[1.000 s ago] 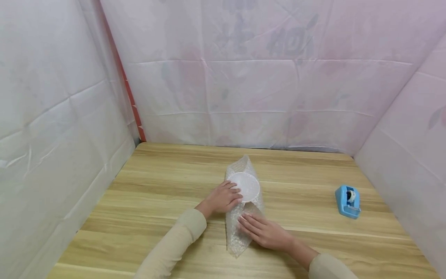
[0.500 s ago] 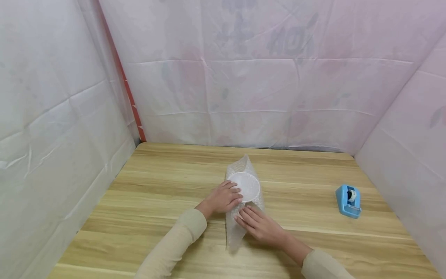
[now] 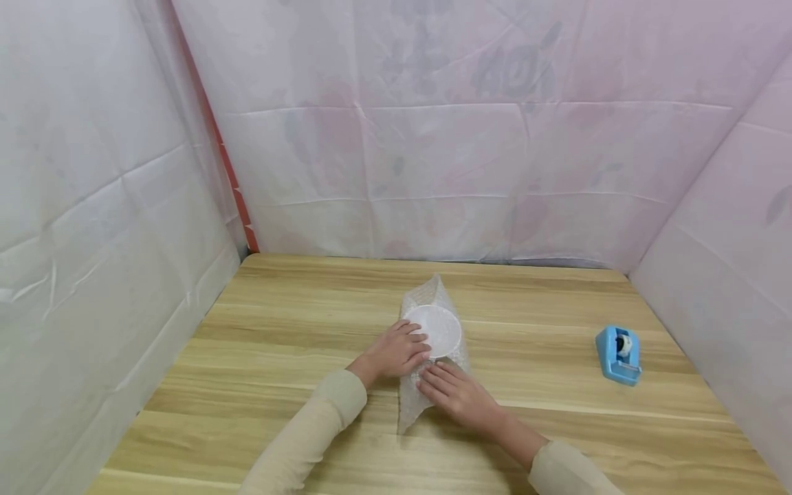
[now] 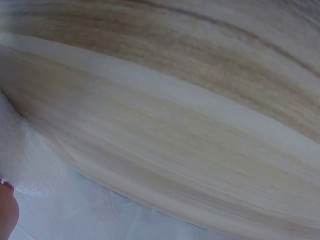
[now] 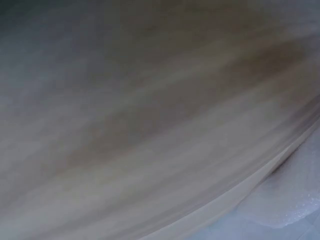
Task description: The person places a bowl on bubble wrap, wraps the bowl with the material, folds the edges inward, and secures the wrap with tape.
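Observation:
A white round vessel with a thin rim (image 3: 443,323), like a bowl, stands mid-table within a sheet of bubble wrap (image 3: 411,405). The wrap rises in a point behind it and runs out to a pointed flap in front. My left hand (image 3: 394,349) rests on the vessel's left side, fingers extended over its rim. With its fingers fairly straight, my right hand (image 3: 460,397) presses the wrap just below the front rim. In the left wrist view, part of a finger (image 4: 7,212) shows beside the bubble wrap (image 4: 35,170). The right wrist view catches only wrap (image 5: 285,200) at its corner.
A blue tape dispenser (image 3: 619,356) with a roll of tape stands on the right of the wood-grain table (image 3: 297,309). Pale sheets (image 3: 433,158) hang behind the table and along both sides.
My right hand has slid slightly up and left, toward the rim. The front flap of wrap has drawn in, its tip moving left and up. My left hand stays in place.

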The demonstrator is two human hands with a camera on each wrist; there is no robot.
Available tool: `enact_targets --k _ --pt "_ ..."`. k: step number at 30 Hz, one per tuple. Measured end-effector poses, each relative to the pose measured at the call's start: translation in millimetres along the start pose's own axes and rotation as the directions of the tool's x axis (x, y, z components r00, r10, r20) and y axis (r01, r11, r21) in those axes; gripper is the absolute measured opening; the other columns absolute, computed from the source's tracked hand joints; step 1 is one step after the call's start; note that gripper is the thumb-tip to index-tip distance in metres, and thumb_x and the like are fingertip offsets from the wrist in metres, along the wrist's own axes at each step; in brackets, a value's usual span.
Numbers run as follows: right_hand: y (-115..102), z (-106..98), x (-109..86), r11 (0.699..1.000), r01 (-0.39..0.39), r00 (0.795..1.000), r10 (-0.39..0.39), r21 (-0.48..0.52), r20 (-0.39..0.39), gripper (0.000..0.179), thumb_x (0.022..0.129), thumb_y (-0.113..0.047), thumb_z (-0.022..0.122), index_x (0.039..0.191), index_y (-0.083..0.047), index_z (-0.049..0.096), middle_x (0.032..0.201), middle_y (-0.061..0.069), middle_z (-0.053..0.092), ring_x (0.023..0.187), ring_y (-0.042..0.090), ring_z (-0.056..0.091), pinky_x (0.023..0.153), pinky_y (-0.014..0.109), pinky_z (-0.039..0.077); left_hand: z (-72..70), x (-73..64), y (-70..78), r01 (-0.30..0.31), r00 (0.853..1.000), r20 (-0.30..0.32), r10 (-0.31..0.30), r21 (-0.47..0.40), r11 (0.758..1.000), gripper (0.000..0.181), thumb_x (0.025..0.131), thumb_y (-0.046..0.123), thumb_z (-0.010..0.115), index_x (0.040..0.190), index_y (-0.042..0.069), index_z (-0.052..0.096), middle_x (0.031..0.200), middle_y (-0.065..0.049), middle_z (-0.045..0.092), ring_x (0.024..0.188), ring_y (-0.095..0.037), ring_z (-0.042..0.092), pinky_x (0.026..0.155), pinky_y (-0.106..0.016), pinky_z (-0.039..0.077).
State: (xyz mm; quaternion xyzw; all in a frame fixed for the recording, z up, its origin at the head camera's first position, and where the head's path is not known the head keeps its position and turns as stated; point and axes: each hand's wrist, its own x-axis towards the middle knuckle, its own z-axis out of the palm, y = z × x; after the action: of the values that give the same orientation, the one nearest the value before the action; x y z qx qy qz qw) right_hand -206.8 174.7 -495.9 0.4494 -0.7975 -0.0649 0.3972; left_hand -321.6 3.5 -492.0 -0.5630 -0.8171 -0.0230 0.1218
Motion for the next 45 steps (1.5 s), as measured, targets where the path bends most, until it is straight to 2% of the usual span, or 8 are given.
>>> enact_targets --k 11,20,24,28,31,38,40,45 --pt "6 4 6.1 0.973 -0.175 0.976 0.192 0.151 -0.101 0.039 0.101 -0.020 0.033 0.101 -0.001 0.067 0.096 0.011 0.070 0.088 0.023 0.066 0.079 0.036 0.053 -0.9 -0.8 -1.7 0.013 1.000 0.012 -0.012 -0.061 0.998 0.035 0.098 0.027 0.035 0.113 0.021 0.067 0.124 0.002 0.062 0.127 -0.021 0.046 0.111 -0.037 0.030" --pt "11 5 8.4 0.879 -0.420 0.894 0.444 0.227 -0.066 0.041 0.100 -0.029 0.037 0.097 0.000 0.066 0.090 0.009 0.069 0.084 0.025 0.066 0.077 0.045 0.053 -3.6 0.6 -3.3 -0.018 0.999 0.042 0.018 -0.007 1.000 0.035 0.098 0.031 0.037 0.117 0.020 0.065 0.125 0.003 0.062 0.128 -0.021 0.046 0.110 -0.037 0.031" --pt "12 7 11.7 0.830 -0.493 0.850 0.524 0.261 -0.058 0.037 0.099 -0.028 0.040 0.090 -0.003 0.066 0.083 0.006 0.069 0.078 0.022 0.065 0.073 0.040 0.054 -2.2 1.0 -4.1 -0.020 0.999 0.038 0.021 -0.019 1.000 0.034 0.099 0.029 0.038 0.119 0.019 0.063 0.126 0.001 0.061 0.128 -0.021 0.046 0.111 -0.037 0.031" --pt "12 8 14.6 0.788 -0.541 0.811 0.581 0.293 -0.065 0.034 0.098 -0.028 0.043 0.084 -0.005 0.065 0.079 0.005 0.067 0.074 0.019 0.065 0.067 0.032 0.053 0.5 0.1 -5.9 -0.007 1.000 -0.018 0.004 -0.158 0.987 0.027 0.095 0.015 0.042 0.116 0.009 0.057 0.120 -0.004 0.061 0.126 -0.024 0.046 0.112 -0.040 0.029" --pt "12 8 16.2 0.753 -0.574 0.782 0.620 0.320 -0.056 0.032 0.097 -0.027 0.045 0.081 -0.006 0.063 0.077 0.003 0.065 0.071 0.014 0.062 0.064 0.025 0.051 4.7 -1.4 -8.1 -0.029 0.991 -0.134 -0.001 -0.221 0.975 0.023 0.084 0.001 0.048 0.105 0.007 0.053 0.110 -0.006 0.058 0.121 -0.024 0.048 0.112 -0.040 0.030" --pt "13 8 19.0 0.704 -0.620 0.733 0.677 0.347 -0.064 0.026 0.092 -0.023 0.055 0.075 -0.005 0.062 0.065 0.001 0.060 0.057 -0.002 0.045 0.050 0.011 0.039 10.7 -6.8 -9.8 -0.059 0.915 -0.403 0.016 -0.094 0.994 0.018 0.073 -0.004 0.064 0.085 0.008 0.061 0.096 -0.003 0.056 0.092 -0.016 0.052 0.086 -0.028 0.047" --pt "14 8 20.3 0.693 -0.629 0.722 0.689 0.351 -0.068 0.024 0.090 -0.021 0.058 0.073 -0.004 0.062 0.062 0.000 0.058 0.055 -0.004 0.041 0.047 0.010 0.037 11.3 -8.0 -9.7 -0.052 0.904 -0.428 0.007 -0.092 0.994 0.013 0.073 -0.002 0.068 0.081 0.007 0.063 0.092 -0.003 0.057 0.088 -0.015 0.052 0.079 -0.026 0.047" --pt "17 9 22.7 0.676 -0.646 0.703 0.708 0.356 -0.068 0.015 0.083 -0.011 0.066 0.070 -0.004 0.063 0.056 -0.002 0.055 0.052 -0.006 0.036 0.045 0.008 0.034 10.3 -11.3 -9.4 -0.041 0.902 -0.428 -0.047 -0.195 0.980 0.007 0.077 0.002 0.067 0.083 0.005 0.066 0.091 -0.003 0.062 0.088 -0.015 0.056 0.081 -0.026 0.049"
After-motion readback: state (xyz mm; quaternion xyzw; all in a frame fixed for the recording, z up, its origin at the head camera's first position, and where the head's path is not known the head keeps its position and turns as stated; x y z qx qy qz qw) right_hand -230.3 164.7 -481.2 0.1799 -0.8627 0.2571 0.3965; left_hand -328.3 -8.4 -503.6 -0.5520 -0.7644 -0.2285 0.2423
